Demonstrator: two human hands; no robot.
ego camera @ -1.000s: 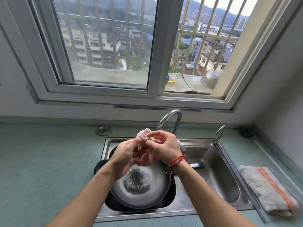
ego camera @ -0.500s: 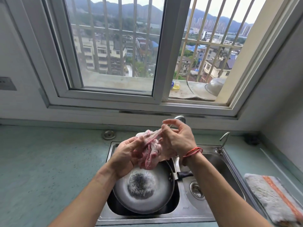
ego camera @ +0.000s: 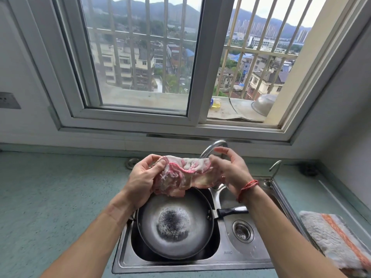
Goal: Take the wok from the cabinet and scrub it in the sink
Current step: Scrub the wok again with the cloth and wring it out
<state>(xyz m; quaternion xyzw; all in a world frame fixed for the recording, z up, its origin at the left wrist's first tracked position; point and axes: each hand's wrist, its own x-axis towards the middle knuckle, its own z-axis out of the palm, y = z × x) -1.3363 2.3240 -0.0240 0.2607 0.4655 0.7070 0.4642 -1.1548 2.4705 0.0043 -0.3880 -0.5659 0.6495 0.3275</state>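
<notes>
A: Step? Wok [ego camera: 174, 223] is seen lower centre, sat in the sink [ego camera: 249, 255].
B: Scrub prep. Cloth [ego camera: 187, 175] is stretched mid-frame, gripped by left hand [ego camera: 141, 178] and right hand [ego camera: 230, 170]. Next, likely: cloth is bunched, pressed onto the dark patch.

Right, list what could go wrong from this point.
1. The wok sits tilted in the left basin of the sink, handle across the divider; hard scrubbing could rock it.
2. The left hand and right hand hold the wet cloth only at its ends, so it could drop.
</notes>
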